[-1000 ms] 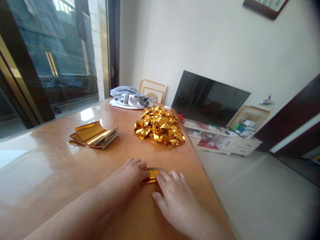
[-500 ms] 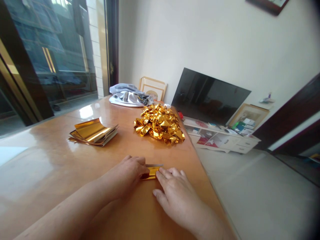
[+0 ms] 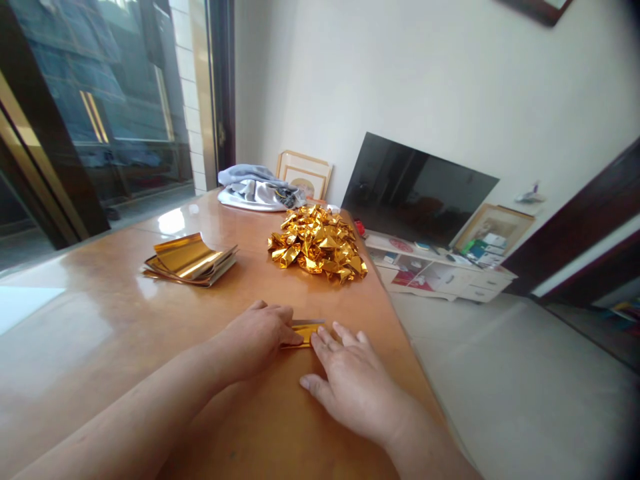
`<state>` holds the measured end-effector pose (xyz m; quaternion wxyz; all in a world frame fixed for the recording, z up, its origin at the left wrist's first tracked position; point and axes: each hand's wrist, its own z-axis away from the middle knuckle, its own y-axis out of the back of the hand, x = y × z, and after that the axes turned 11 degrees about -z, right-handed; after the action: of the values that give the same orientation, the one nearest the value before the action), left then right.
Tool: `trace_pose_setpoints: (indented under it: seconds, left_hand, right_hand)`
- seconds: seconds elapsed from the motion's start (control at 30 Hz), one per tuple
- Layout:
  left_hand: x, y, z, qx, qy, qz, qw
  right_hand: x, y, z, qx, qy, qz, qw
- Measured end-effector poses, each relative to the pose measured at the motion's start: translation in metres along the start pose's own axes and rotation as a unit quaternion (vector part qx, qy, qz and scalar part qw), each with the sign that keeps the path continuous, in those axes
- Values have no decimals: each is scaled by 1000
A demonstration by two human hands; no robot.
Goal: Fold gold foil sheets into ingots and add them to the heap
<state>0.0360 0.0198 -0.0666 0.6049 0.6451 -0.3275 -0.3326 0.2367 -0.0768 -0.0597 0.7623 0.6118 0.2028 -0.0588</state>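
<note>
On the tabletop at lower centre, the curled left hand, grip unclear, and flatly spread right hand are pressing a part-folded gold sheet. Folded pieces are lying heaped at centre; unfolded sheets are remaining centre-left.

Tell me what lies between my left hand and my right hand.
In the head view, a piece of gold foil lies between the left hand and the right hand, on the table.

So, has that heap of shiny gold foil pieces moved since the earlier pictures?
No. The heap of shiny gold foil pieces keeps its place beside the right edge of the glossy brown table; only the view has shifted slightly.
</note>
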Motion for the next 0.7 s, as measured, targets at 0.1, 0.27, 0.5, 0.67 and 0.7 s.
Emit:
trace_pose_setpoints:
  seconds: [0.1, 0.27, 0.5, 0.67, 0.7]
  left_hand:
    - [0, 3, 0, -4, 1, 7, 1000]
    - [1, 3, 2, 15, -12, 12, 1000]
    - [-3, -4, 3, 22, -21, 10, 999]
    - [-4, -3, 5, 31, -17, 26, 999]
    - [-4, -3, 5, 31, -17, 28, 999]
  right_hand:
    - [-2, 0, 0, 3, 6, 3, 1000]
    - [-6, 1, 0, 11, 16, 21, 1000]
    - [-10, 3, 0, 4, 15, 46, 999]
    - [-15, 5, -1, -8, 12, 52, 999]
    - [-16, 5, 0, -10, 11, 52, 999]
